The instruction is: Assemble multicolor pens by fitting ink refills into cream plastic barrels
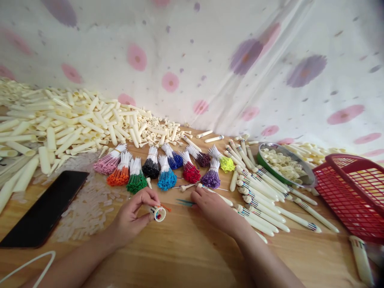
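Between the thumb and fingers of my left hand (136, 212) is a short cream pen part (160, 214), its round open end facing me. Inside that opening are small coloured bits, red and blue among them, and an orange refill (166, 208) lies against its far side. My right hand (213, 208) rests low over the table, closed on blue-green tweezers (184, 202) whose points stick out to the left. Just beyond its fingers are loose pen pieces (185, 187) with thin rods. Bundled refills in many colours, such as green (136, 182) and light blue (167, 178), stand behind both hands.
A large heap of cream barrels (69, 120) fills the back left. Clear plastic pieces (87, 212) lie beside a black phone (45, 208). To the right are assembled multicolour pens (261, 200), a green-sided bowl (285, 164) of small parts and a red basket (345, 196).
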The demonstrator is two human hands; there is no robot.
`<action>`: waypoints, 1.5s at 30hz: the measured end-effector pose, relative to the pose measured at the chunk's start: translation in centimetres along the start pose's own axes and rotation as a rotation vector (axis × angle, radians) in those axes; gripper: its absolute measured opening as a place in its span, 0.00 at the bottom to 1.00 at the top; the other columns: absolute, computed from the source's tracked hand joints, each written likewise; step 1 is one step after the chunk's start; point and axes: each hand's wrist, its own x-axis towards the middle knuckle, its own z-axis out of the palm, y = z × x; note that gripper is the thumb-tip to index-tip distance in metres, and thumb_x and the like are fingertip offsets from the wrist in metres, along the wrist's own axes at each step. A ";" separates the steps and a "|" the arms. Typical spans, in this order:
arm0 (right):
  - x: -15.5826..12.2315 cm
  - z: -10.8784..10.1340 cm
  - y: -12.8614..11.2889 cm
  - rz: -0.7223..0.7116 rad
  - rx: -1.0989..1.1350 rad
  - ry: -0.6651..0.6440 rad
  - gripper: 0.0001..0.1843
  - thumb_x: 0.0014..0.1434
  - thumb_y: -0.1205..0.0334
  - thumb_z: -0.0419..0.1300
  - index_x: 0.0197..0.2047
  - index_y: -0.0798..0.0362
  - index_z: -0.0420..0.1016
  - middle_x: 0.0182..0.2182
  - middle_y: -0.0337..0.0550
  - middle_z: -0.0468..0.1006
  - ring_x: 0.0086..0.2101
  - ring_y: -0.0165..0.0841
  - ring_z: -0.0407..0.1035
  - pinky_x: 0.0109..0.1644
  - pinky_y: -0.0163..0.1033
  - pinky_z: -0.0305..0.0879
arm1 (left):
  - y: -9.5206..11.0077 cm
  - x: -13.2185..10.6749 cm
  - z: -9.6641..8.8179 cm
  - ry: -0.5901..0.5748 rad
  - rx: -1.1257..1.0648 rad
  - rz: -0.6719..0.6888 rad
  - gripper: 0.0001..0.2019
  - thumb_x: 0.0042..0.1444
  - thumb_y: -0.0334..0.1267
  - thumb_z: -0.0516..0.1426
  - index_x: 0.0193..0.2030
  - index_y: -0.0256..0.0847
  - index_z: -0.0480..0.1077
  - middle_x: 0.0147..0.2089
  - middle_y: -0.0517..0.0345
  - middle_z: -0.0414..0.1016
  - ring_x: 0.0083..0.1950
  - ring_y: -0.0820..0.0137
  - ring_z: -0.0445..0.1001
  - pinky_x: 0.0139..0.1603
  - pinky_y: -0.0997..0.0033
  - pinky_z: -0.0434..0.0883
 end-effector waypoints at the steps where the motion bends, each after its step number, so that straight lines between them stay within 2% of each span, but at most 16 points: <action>1: -0.2 -0.3 0.2 0.005 0.022 0.015 0.04 0.60 0.69 0.52 0.36 0.56 0.67 0.35 0.47 0.74 0.35 0.35 0.70 0.36 0.36 0.62 | 0.1 0.0 -0.1 -0.006 -0.008 -0.019 0.07 0.52 0.30 0.58 0.38 0.43 0.70 0.36 0.56 0.71 0.39 0.69 0.71 0.39 0.71 0.69; 3: -0.8 -1.3 0.6 0.032 0.097 0.079 0.04 0.61 0.69 0.51 0.36 0.55 0.66 0.30 0.43 0.75 0.29 0.33 0.69 0.31 0.35 0.60 | 0.3 0.0 -0.4 -0.051 -0.002 -0.087 0.09 0.52 0.31 0.59 0.41 0.44 0.72 0.39 0.54 0.73 0.42 0.67 0.72 0.41 0.71 0.69; 5: -1.6 -2.5 0.8 0.009 0.179 0.206 0.04 0.62 0.67 0.51 0.39 0.55 0.67 0.29 0.42 0.75 0.29 0.32 0.69 0.31 0.34 0.60 | 0.7 0.1 -0.7 -0.152 -0.023 -0.197 0.12 0.53 0.33 0.58 0.45 0.45 0.72 0.41 0.54 0.75 0.40 0.67 0.73 0.40 0.71 0.69; 9: -2.8 -4.3 0.0 -0.219 0.259 0.526 0.09 0.63 0.63 0.50 0.43 0.54 0.68 0.33 0.44 0.75 0.33 0.31 0.67 0.35 0.35 0.61 | 1.1 0.3 -1.0 -0.450 -0.249 -0.424 0.15 0.59 0.41 0.52 0.51 0.44 0.70 0.37 0.53 0.77 0.27 0.75 0.70 0.28 0.77 0.67; 12: -3.1 -4.7 -0.9 -0.316 0.263 0.619 0.08 0.62 0.62 0.53 0.43 0.53 0.69 0.30 0.41 0.75 0.30 0.30 0.65 0.34 0.35 0.59 | 0.9 0.3 -0.9 -0.525 -0.446 -0.524 0.15 0.58 0.46 0.52 0.48 0.43 0.70 0.34 0.54 0.77 0.23 0.79 0.64 0.23 0.79 0.62; 15: -3.1 -4.7 -1.3 -0.337 0.290 0.636 0.06 0.61 0.63 0.54 0.41 0.54 0.69 0.30 0.42 0.75 0.30 0.30 0.64 0.34 0.35 0.60 | 0.5 0.3 -0.7 -0.514 -0.561 -0.590 0.13 0.58 0.46 0.53 0.42 0.40 0.70 0.30 0.55 0.77 0.20 0.81 0.60 0.20 0.81 0.56; 19: -3.2 -4.6 -1.3 -0.283 0.297 0.613 0.06 0.63 0.65 0.50 0.37 0.55 0.67 0.29 0.43 0.74 0.32 0.30 0.66 0.33 0.34 0.61 | 0.2 0.3 -0.6 -0.495 -0.574 -0.657 0.14 0.58 0.47 0.53 0.39 0.37 0.70 0.28 0.55 0.76 0.18 0.81 0.57 0.18 0.80 0.51; 22: -2.9 -3.8 -1.2 -0.202 0.189 0.503 0.08 0.64 0.65 0.47 0.39 0.56 0.66 0.27 0.41 0.74 0.26 0.29 0.66 0.29 0.33 0.59 | 0.0 0.3 -0.7 -0.448 -0.561 -0.665 0.15 0.57 0.48 0.52 0.41 0.37 0.70 0.26 0.57 0.75 0.17 0.82 0.55 0.17 0.80 0.49; 25: -2.3 -3.0 -0.9 -0.189 0.120 0.399 0.09 0.64 0.65 0.48 0.46 0.55 0.66 0.30 0.42 0.75 0.29 0.30 0.69 0.31 0.33 0.59 | -0.3 0.2 -0.9 -0.423 -0.555 -0.656 0.15 0.58 0.46 0.52 0.42 0.36 0.70 0.27 0.56 0.74 0.17 0.82 0.55 0.17 0.80 0.48; 27: -1.9 -2.8 -0.7 -0.167 0.129 0.417 0.08 0.64 0.65 0.49 0.44 0.54 0.67 0.30 0.42 0.76 0.30 0.30 0.69 0.32 0.33 0.59 | -0.4 0.1 -1.0 -0.423 -0.551 -0.662 0.15 0.59 0.46 0.51 0.42 0.36 0.70 0.27 0.55 0.74 0.17 0.82 0.56 0.17 0.79 0.49; 29: -1.9 -3.0 -0.8 -0.150 0.179 0.489 0.08 0.63 0.62 0.50 0.39 0.55 0.68 0.29 0.42 0.75 0.30 0.30 0.69 0.31 0.33 0.58 | -0.4 0.2 -1.0 -0.418 -0.542 -0.671 0.14 0.59 0.45 0.52 0.42 0.36 0.69 0.27 0.55 0.75 0.17 0.82 0.56 0.17 0.80 0.49; 33: -2.4 -3.6 -1.7 -0.238 0.225 0.587 0.10 0.63 0.61 0.51 0.32 0.54 0.67 0.26 0.39 0.73 0.27 0.28 0.65 0.30 0.32 0.55 | -0.2 0.4 -1.0 -0.433 -0.517 -0.674 0.15 0.58 0.47 0.53 0.42 0.37 0.69 0.28 0.56 0.75 0.18 0.82 0.56 0.18 0.80 0.49; 37: -2.5 -3.6 -2.5 -0.262 0.155 0.579 0.12 0.64 0.62 0.49 0.29 0.54 0.67 0.23 0.38 0.70 0.25 0.28 0.60 0.28 0.34 0.51 | 0.1 0.7 -0.9 -0.456 -0.480 -0.685 0.17 0.57 0.48 0.53 0.43 0.37 0.69 0.27 0.55 0.75 0.18 0.81 0.57 0.18 0.79 0.49; 45: -2.6 -3.8 -2.8 -0.239 0.056 0.553 0.13 0.63 0.65 0.49 0.27 0.55 0.66 0.22 0.38 0.71 0.24 0.28 0.59 0.27 0.35 0.48 | 0.4 0.8 -0.8 -0.475 -0.438 -0.679 0.17 0.56 0.49 0.53 0.42 0.37 0.69 0.28 0.55 0.75 0.18 0.82 0.57 0.19 0.79 0.51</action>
